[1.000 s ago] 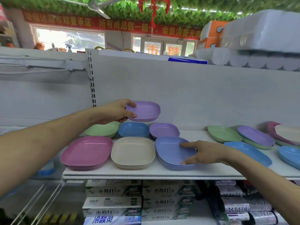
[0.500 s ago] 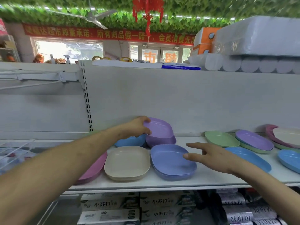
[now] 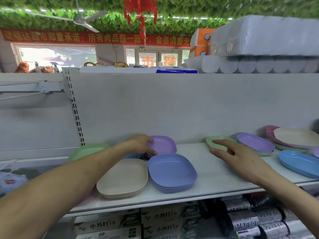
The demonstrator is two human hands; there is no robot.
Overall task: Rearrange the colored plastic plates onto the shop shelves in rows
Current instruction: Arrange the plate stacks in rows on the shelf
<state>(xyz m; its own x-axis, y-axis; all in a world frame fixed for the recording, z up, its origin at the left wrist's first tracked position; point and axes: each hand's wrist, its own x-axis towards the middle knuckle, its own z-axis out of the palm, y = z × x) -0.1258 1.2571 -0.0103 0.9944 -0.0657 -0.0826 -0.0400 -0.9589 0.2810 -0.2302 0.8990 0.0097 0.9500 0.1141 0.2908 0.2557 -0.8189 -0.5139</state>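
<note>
Left grip [image 3: 138, 144] is clamped on the left rim of a small purple plate [image 3: 164, 145], thumb on top and fingers curled under. That plate is at the back of the shelf [image 3: 207, 178], right by the back wall, sitting on another purple one whose edge just peeks out underneath.

Right grip [image 3: 240, 157] is apart, with fingers straight and spread, palm down, holding nothing. It's low over the bare middle of the shelf. The index finger crosses in front of a green plate [image 3: 209, 143], but I can't tell if it actually touches it.

In front of the purple plate there's a periwinkle stack [image 3: 172, 171], and a beige plate [image 3: 122, 178] is just beside that on the left. They're very close, maybe touching. A second green plate [image 3: 88, 150] is at the far left behind the left forearm.

Off to the right it's messier. A lilac plate [image 3: 255, 142] rests on another green one, a cream plate [image 3: 295, 137] lies on a pink one, and a blue plate [image 3: 300, 163] sits near the front edge.

The shelf below has boxes [image 3: 160, 218] and dark wrapped rolls [image 3: 250, 221]. Packs of paper rolls [image 3: 259, 37] are up on top of the unit.
</note>
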